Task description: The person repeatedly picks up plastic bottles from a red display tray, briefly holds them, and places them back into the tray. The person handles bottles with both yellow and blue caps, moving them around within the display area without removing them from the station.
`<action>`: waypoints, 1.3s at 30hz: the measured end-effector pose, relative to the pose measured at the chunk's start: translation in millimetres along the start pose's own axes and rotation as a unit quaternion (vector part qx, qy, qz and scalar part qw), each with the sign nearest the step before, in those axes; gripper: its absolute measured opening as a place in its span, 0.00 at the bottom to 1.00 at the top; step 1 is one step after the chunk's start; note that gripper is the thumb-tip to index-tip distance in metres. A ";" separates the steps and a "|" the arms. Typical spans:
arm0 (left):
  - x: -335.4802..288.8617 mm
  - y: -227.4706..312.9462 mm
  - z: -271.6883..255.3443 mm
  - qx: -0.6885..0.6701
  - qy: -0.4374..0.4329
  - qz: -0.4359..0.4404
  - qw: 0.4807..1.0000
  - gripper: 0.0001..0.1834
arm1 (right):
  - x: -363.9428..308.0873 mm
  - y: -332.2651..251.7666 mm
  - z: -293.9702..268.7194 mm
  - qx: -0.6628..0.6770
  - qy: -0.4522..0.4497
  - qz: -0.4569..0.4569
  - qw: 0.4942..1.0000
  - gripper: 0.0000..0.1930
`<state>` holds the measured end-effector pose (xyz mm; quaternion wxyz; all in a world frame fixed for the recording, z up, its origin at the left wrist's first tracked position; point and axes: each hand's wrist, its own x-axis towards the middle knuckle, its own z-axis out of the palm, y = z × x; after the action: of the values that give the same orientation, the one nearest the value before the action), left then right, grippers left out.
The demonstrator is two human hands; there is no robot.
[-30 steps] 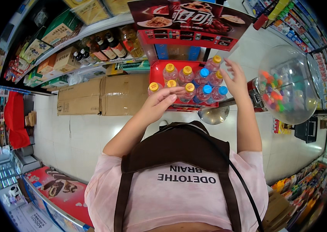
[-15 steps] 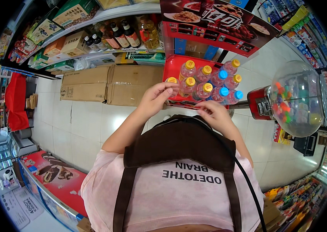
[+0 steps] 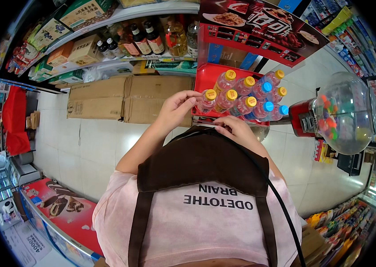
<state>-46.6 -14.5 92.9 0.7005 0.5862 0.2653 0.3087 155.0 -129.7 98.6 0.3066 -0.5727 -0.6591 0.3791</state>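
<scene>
At the left front of a red display tray [image 3: 206, 76], the left hand [image 3: 177, 108] is curving its fingers beside a clear plastic bottle with a yellow cap [image 3: 206, 104]; whether it is gripping, I cannot tell. The right hand [image 3: 238, 128] is bending its fingers at the tray's front edge, its grip unclear. Clear plastic bottles with yellow and blue caps [image 3: 244, 107] are standing in the tray.

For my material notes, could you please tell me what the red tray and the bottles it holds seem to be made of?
Red tray: smooth, maybe plastic or painted metal; its even colour leaves that open. Bottles: clear, glossy, likely plastic, given see-through sides with glints.
</scene>
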 end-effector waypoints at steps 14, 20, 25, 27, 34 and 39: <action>7.6 -11.5 -10.9 0.014 -0.027 -0.040 0.999 0.15 | 47.4 -16.1 -23.2 -0.279 0.186 -0.148 0.930 0.14; 7.4 -17.6 -14.4 0.017 -0.025 -0.061 0.998 0.15 | 73.4 0.3 -10.4 -0.340 0.105 -0.103 0.929 0.19; 3.0 -20.4 -18.7 0.061 -0.019 -0.095 0.993 0.14 | 82.4 9.1 -3.2 -0.331 0.069 -0.079 0.938 0.20; 2.3 -24.0 -19.9 0.039 -0.016 -0.100 0.994 0.15 | 83.5 10.4 -2.9 -0.330 0.074 -0.089 0.937 0.20; 12.0 -45.9 -19.6 0.168 -0.033 -0.094 0.981 0.20 | 83.6 9.7 -2.5 -0.334 0.078 -0.086 0.935 0.20; 18.0 -57.6 -14.1 0.261 -0.031 -0.018 0.965 0.27 | 81.4 10.0 -1.0 -0.337 0.082 -0.086 0.934 0.21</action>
<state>-37.9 1.2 33.5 0.5365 0.7532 0.3256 0.1972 148.3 -48.6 88.2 0.1804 -0.6128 -0.7671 0.0589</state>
